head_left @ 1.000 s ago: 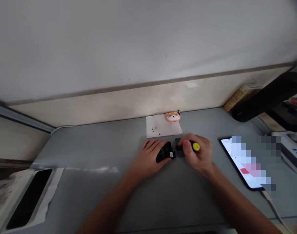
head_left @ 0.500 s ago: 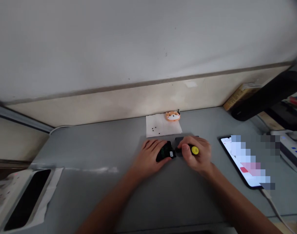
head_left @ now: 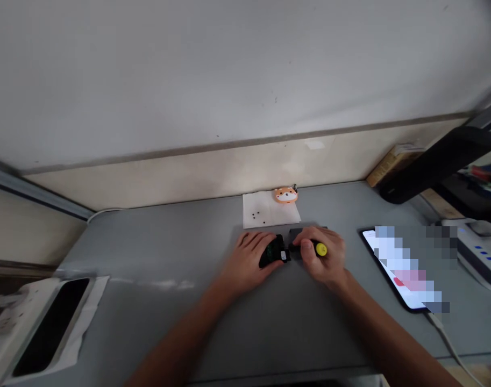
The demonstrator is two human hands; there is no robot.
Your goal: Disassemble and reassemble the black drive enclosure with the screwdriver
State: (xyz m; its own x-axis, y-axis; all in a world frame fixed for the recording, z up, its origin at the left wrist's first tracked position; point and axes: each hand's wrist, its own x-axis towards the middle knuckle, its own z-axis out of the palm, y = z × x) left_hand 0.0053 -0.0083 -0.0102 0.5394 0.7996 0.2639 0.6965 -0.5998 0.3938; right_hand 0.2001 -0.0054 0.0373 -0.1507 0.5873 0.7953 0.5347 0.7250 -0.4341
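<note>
My left hand [head_left: 247, 259] rests on the grey table [head_left: 156, 301] with its fingers laid over a small black device [head_left: 274, 252] that shows a green board inside. My right hand [head_left: 325, 258] is closed around a screwdriver with a yellow end cap [head_left: 321, 249]; its tip points left at the device. Behind the right hand's fingers lies a dark flat part [head_left: 297, 233], partly hidden. Just beyond both hands a white paper sheet [head_left: 269, 210] carries several tiny dark screws [head_left: 258, 216].
An orange animal-shaped trinket [head_left: 286, 195] sits at the paper's far edge. A lit phone [head_left: 402, 269] with a cable lies at the right, a power strip [head_left: 477, 250] beyond it. A black phone on white paper [head_left: 51, 317] lies at the left. A wall closes the back.
Both hands stay on the device; the right hand has turned slightly, so the yellow cap sits a little further left. The camera has shifted a bit.
</note>
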